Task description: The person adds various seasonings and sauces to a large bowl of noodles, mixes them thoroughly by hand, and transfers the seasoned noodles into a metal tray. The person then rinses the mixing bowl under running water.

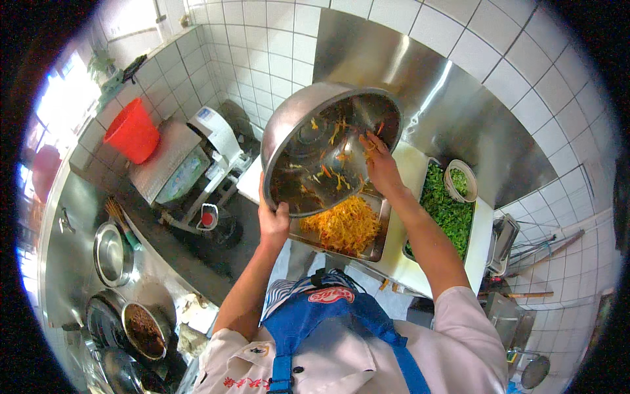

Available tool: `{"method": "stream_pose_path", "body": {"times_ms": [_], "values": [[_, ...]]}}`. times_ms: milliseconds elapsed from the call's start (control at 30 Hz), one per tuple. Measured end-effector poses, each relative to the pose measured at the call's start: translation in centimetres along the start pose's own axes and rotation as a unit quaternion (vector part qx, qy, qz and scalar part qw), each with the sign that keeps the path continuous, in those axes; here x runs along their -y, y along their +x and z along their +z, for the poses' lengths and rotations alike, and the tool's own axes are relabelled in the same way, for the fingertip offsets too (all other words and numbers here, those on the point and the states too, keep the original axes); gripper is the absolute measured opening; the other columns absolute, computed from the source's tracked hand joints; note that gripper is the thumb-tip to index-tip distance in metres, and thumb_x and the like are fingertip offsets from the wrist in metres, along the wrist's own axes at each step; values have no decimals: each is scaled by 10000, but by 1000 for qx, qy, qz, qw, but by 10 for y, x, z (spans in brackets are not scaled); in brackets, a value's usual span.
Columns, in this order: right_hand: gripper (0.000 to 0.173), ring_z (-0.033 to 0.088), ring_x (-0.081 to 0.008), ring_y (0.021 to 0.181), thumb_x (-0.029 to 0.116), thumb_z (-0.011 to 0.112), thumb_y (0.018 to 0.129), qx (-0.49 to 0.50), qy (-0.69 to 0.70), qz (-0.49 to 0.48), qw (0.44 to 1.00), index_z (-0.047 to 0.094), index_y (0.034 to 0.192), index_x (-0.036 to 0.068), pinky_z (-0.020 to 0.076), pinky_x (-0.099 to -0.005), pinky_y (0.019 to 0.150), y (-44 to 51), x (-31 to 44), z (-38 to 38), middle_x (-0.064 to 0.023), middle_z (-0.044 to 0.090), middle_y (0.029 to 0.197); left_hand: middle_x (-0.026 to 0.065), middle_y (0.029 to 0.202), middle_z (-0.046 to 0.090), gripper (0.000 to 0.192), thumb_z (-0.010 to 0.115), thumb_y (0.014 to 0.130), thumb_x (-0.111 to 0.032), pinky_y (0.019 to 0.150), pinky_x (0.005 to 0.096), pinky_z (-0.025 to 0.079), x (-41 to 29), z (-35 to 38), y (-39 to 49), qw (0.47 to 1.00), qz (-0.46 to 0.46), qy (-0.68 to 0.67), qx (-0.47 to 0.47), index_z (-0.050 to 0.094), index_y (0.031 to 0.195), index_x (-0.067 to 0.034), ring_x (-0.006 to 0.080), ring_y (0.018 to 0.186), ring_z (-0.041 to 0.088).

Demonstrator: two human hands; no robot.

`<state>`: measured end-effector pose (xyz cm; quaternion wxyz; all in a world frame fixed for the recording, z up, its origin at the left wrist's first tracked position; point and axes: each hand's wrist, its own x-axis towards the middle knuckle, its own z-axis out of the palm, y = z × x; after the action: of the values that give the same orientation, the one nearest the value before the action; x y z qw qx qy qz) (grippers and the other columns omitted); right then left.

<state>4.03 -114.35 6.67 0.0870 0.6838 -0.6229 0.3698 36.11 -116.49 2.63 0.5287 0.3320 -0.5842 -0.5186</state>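
A large stainless-steel mixing bowl (300, 111) is tilted on its side, its mouth towards me. My left hand (274, 221) grips its lower left rim, thumb on the edge. Inside the bowl, near its right wall, is my right hand (381, 165), with shreds clinging to its fingers; whether the fingers hold anything is hard to see. Scattered orange and yellow shreds (339, 180) stick to the inner wall. Below the bowl, a heap of shredded orange-yellow vegetables (347, 226) lies in a rectangular metal tray (384, 231), partly hidden by the bowl.
Right of the metal tray, a tray of chopped greens (445, 216) carries a small bowl of chopped scallions (460, 180). A white platform scale (216, 133) and a red bucket (133, 130) stand left. Pots, including one with brown contents (142, 330), occupy the lower-left steel counter (69, 256).
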Motion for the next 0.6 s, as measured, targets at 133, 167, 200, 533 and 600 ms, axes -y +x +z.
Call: {"method": "stream_pose_path", "body": {"times_ms": [133, 167, 200, 533, 600], "values": [[620, 500, -366, 1368, -89, 510, 874, 187, 158, 191, 950, 562, 1441, 156, 385, -419, 1146, -25, 36, 52, -221, 493, 1501, 181, 1509, 457, 831, 451, 838, 95, 1174, 356, 309, 3, 14, -3, 1000, -31, 0, 0, 188, 1616, -35, 272, 1399, 443], [598, 505, -349, 1370, -75, 519, 874, 251, 162, 205, 932, 590, 1418, 162, 364, -410, 1159, -22, 38, 57, -206, 510, 1495, 180, 1519, 440, 834, 435, 830, 98, 1174, 354, 306, 3, 16, -5, 1000, -22, -3, 14, 193, 1616, -42, 269, 1402, 434], [530, 519, -361, 1349, -32, 550, 891, 312, 122, 177, 926, 636, 1370, 178, 389, -422, 1144, -18, 41, 60, -182, 546, 1469, 170, 1477, 471, 791, 442, 832, 96, 1154, 348, 324, 3, 17, -6, 999, -39, -17, 10, 240, 1586, -34, 261, 1363, 458], [337, 601, -421, 1173, 37, 572, 922, 333, -25, 248, 909, 646, 1251, 39, 456, -499, 1042, 24, 15, 27, -274, 580, 1321, 129, 1306, 578, 607, 499, 841, 49, 1081, 338, 389, 13, 25, -1, 998, -59, -12, -8, 428, 1442, -4, 225, 1198, 533], [358, 657, -377, 1064, 53, 639, 888, 313, 68, 165, 933, 672, 1245, 58, 498, -477, 934, 11, 28, 36, -240, 675, 1129, 132, 1302, 582, 609, 505, 843, 46, 1064, 339, 405, 13, 28, -4, 998, -43, -49, 4, 425, 1444, -7, 225, 1184, 540]]}}
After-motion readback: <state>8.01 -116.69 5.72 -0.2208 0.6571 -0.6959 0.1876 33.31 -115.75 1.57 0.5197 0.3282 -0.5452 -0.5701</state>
